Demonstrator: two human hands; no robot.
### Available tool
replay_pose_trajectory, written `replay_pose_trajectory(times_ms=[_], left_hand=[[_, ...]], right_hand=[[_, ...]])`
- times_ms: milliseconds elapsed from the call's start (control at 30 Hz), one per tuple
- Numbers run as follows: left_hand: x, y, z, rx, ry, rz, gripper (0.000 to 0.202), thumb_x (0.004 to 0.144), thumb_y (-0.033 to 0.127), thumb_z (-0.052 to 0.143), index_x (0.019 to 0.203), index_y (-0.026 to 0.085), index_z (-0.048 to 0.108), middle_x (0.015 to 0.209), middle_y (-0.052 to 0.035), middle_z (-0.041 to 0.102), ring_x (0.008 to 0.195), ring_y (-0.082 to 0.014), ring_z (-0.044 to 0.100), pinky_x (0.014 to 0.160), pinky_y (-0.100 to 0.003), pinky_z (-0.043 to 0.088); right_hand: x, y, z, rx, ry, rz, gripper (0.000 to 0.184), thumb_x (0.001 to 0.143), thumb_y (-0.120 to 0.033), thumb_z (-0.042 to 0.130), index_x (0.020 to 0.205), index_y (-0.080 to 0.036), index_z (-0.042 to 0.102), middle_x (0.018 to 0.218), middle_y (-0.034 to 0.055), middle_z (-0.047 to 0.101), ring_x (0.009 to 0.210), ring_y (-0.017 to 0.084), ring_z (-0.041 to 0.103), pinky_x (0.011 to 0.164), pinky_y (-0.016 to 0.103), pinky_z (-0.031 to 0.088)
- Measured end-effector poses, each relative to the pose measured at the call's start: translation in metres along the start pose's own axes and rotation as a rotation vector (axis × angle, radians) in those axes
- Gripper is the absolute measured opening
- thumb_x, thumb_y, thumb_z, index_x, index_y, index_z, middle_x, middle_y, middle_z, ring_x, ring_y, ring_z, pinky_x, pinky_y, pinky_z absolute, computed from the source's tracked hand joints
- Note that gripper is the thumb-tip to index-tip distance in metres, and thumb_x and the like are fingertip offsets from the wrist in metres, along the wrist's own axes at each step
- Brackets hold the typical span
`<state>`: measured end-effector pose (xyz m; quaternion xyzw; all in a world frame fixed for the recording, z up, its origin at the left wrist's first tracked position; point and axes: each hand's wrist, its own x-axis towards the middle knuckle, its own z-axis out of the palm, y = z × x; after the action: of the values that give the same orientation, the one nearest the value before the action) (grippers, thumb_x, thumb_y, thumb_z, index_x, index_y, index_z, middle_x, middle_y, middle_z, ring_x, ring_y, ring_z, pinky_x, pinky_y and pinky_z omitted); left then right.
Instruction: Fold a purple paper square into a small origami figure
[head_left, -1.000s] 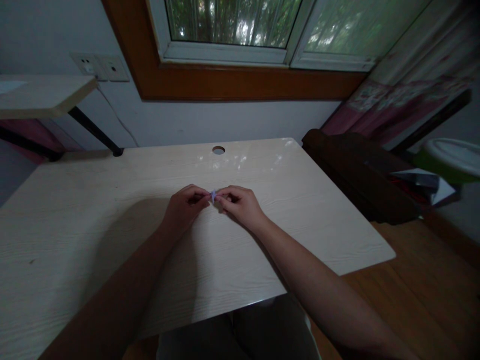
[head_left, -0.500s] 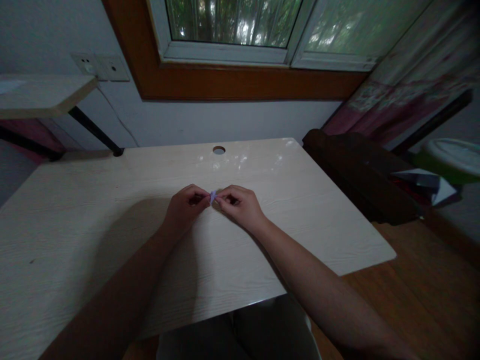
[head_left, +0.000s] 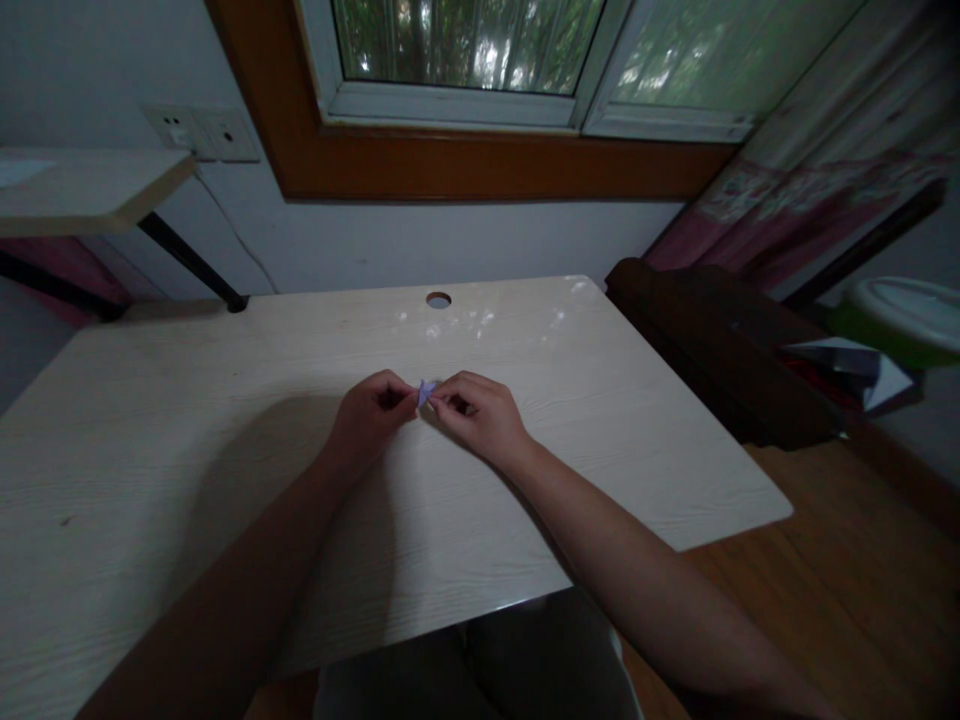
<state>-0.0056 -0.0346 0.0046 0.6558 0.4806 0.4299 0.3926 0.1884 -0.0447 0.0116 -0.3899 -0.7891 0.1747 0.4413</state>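
A tiny pale purple folded piece (head_left: 425,392) sits between my two hands, just above the light wooden desk (head_left: 187,420). My left hand (head_left: 371,415) pinches its left side with curled fingers. My right hand (head_left: 476,415) pinches the right side, fingertips meeting those of the left. Both forearms reach in from the bottom of the view. Most of the piece is hidden by my fingers.
A round cable hole (head_left: 438,299) lies near the desk's far edge. A dark wooden chair (head_left: 720,350) stands at the right, with a green-and-white container (head_left: 900,315) beyond it. A small shelf (head_left: 82,185) and wall sockets (head_left: 202,135) are at the left.
The purple piece shows slightly more between my fingertips. Both hands stay in almost the same spot, with only small finger movements.
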Motion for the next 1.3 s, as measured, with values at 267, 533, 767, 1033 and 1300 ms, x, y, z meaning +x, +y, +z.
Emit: replay_pose_trajectory(times_ms=[267, 533, 767, 1033, 1300], left_hand=[[-0.001, -0.004, 0.000, 0.027, 0.009, 0.015, 0.022, 0.079, 0.038, 0.068, 0.073, 0.018, 0.061, 0.062, 0.0021, 0.061, 0.056, -0.0113, 0.056, 0.054, -0.022, 0.042], [0.000, 0.001, 0.000, -0.014, -0.004, -0.023, 0.022, 0.078, 0.038, 0.069, 0.073, 0.018, 0.061, 0.060, 0.0023, 0.062, 0.054, -0.0113, 0.057, 0.053, -0.022, 0.043], [0.002, 0.004, 0.000, -0.129, -0.057, -0.065, 0.021, 0.079, 0.038, 0.070, 0.083, 0.018, 0.067, 0.065, -0.0006, 0.067, 0.060, -0.0130, 0.062, 0.057, -0.022, 0.047], [0.001, 0.005, 0.000, -0.138, -0.052, -0.063, 0.020, 0.080, 0.038, 0.069, 0.084, 0.019, 0.068, 0.068, -0.0002, 0.068, 0.062, -0.0133, 0.063, 0.058, -0.023, 0.049], [0.002, 0.009, -0.001, -0.123, -0.058, -0.062, 0.018, 0.081, 0.036, 0.068, 0.080, 0.018, 0.068, 0.067, -0.0004, 0.067, 0.062, -0.0134, 0.063, 0.059, -0.023, 0.049]], right_hand=[[-0.001, -0.001, 0.001, -0.015, -0.027, 0.029, 0.010, 0.089, -0.027, 0.060, 0.086, -0.022, 0.068, 0.080, 0.0029, 0.068, 0.068, 0.013, 0.060, 0.062, 0.025, 0.046], [0.000, 0.001, 0.002, -0.020, -0.027, 0.031, 0.009, 0.088, -0.026, 0.061, 0.086, -0.021, 0.068, 0.079, 0.0028, 0.068, 0.067, 0.012, 0.059, 0.062, 0.025, 0.045], [0.001, 0.003, 0.001, 0.022, -0.005, 0.064, 0.008, 0.087, -0.025, 0.062, 0.088, -0.021, 0.069, 0.079, 0.0027, 0.068, 0.065, 0.012, 0.057, 0.060, 0.025, 0.045], [0.001, 0.004, 0.001, 0.044, 0.011, 0.058, 0.008, 0.087, -0.025, 0.062, 0.088, -0.022, 0.070, 0.079, 0.0027, 0.068, 0.064, 0.012, 0.057, 0.061, 0.025, 0.045], [0.001, 0.004, 0.001, 0.036, 0.013, 0.068, 0.009, 0.088, -0.026, 0.062, 0.087, -0.022, 0.070, 0.078, 0.0024, 0.067, 0.064, 0.012, 0.057, 0.061, 0.025, 0.045]])
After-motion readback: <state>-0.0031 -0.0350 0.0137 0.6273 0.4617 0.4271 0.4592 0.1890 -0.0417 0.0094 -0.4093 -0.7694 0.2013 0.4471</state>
